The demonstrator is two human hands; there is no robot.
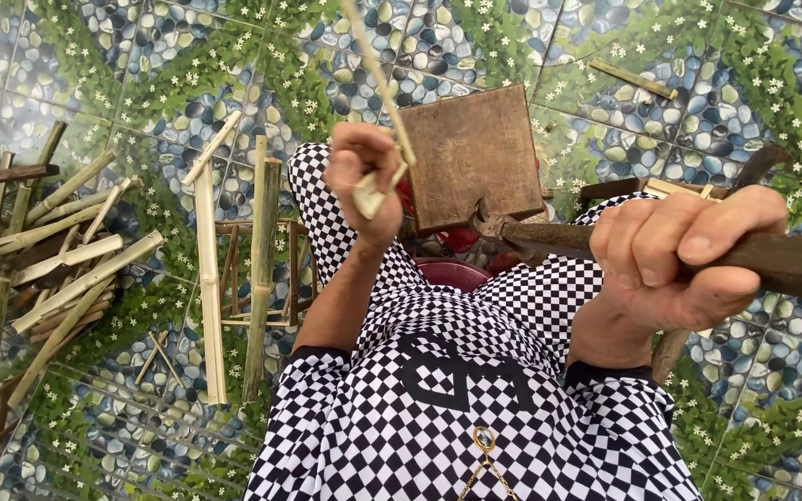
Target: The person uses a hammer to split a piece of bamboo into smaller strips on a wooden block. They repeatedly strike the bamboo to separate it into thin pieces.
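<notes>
1. Bamboo is the material throughout the head view – a thin, pale bamboo strip is pinched in the left hand, fingers closed tightly round its lower end, while the rest of it rises up out of the top of the picture.
2. A dark-handled chopping knife is gripped in the right hand, all fingers wrapped firmly round the handle; its dark blade end is seen just beside a square wooden block, though contact cannot be told.
3. The strip is judged light, springy and easily split – it is thin enough to bend or snap if forced. A hold low down, near the thicker cut end where it is already held, is judged steadiest; its edges are likely to be sharp and splintery.
4. The knife is judged heavy and stiff, best held well back on the handle.
5. Black-and-white checked clothing is seen below both hands.
6. To the left, a heap of split bamboo pieces and two longer bamboo poles are laid on the pebble-patterned floor, well apart from the hands.
</notes>
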